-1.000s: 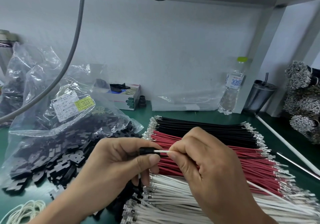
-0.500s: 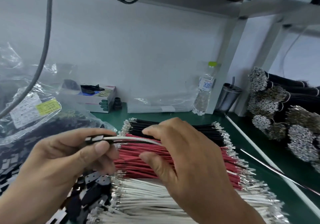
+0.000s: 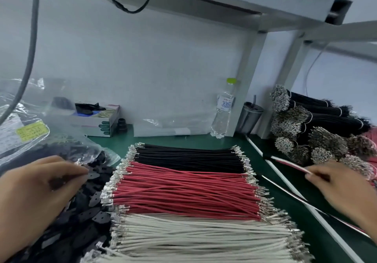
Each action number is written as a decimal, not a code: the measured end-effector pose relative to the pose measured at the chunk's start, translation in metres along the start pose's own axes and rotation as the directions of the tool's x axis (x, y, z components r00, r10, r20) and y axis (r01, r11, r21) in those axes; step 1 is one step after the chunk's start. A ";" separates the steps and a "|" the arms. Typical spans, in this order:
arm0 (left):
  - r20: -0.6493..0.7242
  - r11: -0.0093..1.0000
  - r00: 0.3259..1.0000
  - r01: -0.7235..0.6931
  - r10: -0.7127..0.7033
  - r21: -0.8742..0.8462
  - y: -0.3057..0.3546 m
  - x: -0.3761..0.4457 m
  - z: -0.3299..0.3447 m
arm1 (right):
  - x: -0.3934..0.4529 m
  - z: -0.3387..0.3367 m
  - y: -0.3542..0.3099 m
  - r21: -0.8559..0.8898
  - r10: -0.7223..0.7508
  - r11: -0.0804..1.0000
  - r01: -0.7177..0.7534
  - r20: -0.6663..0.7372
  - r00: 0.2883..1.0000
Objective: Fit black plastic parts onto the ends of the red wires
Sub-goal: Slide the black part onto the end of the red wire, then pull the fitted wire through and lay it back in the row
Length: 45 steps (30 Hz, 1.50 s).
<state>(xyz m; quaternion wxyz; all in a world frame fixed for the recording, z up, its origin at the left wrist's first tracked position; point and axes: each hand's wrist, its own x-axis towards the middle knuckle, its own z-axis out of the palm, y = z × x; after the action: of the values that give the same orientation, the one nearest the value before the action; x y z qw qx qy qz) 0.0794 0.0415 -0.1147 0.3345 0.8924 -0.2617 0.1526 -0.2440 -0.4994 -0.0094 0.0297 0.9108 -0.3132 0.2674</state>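
A bed of red wires (image 3: 183, 191) with metal terminals lies on the green table (image 3: 206, 142), between black wires (image 3: 189, 158) and white wires (image 3: 193, 236). Loose black plastic parts (image 3: 87, 207) are heaped to their left. My left hand (image 3: 36, 191) reaches over that heap, its fingertips on the parts; motion blur hides any grip. At the right, my right hand (image 3: 342, 193) pinches a thin wire piece (image 3: 289, 166) with white and red strands. The piece's far end carries a black part (image 3: 267, 157) and points toward the back left.
A clear bag of black parts (image 3: 40, 140) fills the far left. Behind stand a box (image 3: 98, 120), a water bottle (image 3: 222, 112) and a lidded cup (image 3: 250, 118). Bundled wires (image 3: 316, 124) pile at the right, beyond a white strip (image 3: 306, 207).
My hands have parted. The right hand carried the wire with the black part off to the right. The left hand let go of it and dropped onto the parts heap.
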 end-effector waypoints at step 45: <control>-0.245 0.977 0.957 -0.110 0.154 0.184 0.121 -0.007 -0.029 | 0.040 0.059 -0.298 0.379 -0.614 0.760 0.527 0.154 0.774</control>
<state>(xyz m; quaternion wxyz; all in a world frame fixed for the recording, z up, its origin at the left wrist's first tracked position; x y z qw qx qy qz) 0.0025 -0.0135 -0.0341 0.2781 0.8706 -0.2611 0.3108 -0.0156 -0.2960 -0.0056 -0.0780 0.9828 0.0276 0.1653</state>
